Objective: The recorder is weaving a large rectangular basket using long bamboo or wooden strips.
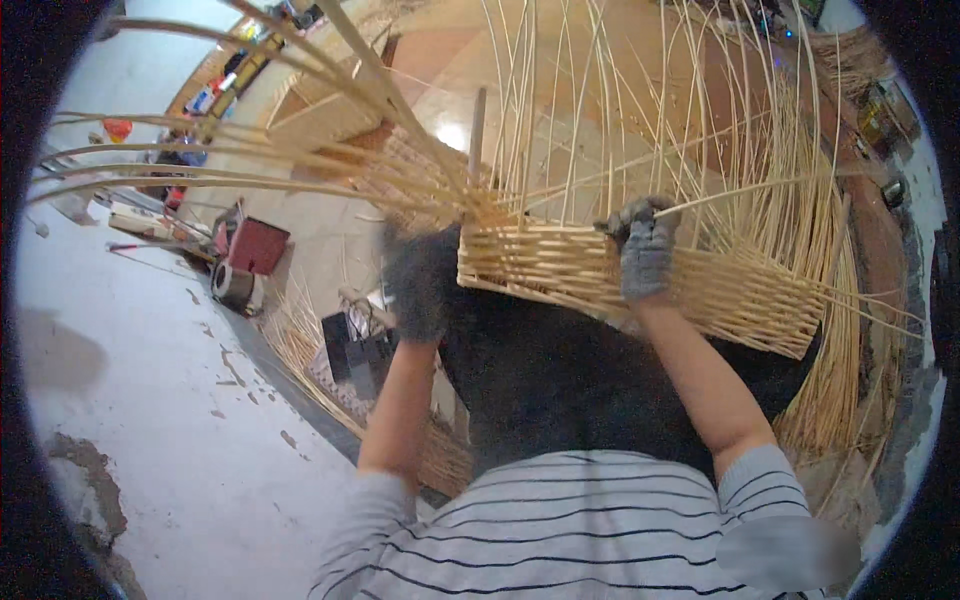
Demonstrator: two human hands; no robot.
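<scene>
A half-woven wicker basket (pixel 560 262) of pale rods lies across my lap, its long side toward me. Tall bare stakes (pixel 570 120) rise from its far edge. My right hand (pixel 645 250), in a grey glove, is closed at the upper rim, and a wicker rod (pixel 750 190) runs out from its fingers to the right. Left of the basket's corner is my left hand (pixel 415 285), also gloved and smeared by motion, so its fingers cannot be made out. Beyond it a thick fan of long rods (pixel 250 185) sweeps out to the left, partly blurred.
Piles of loose rods (pixel 825 380) lie on the floor at the right. A dark red box (pixel 257 245) and a roll of tape (pixel 235 287) lie at the left, by a white wall (pixel 190 420). Small items crowd a shelf (pixel 215 85) at the far left.
</scene>
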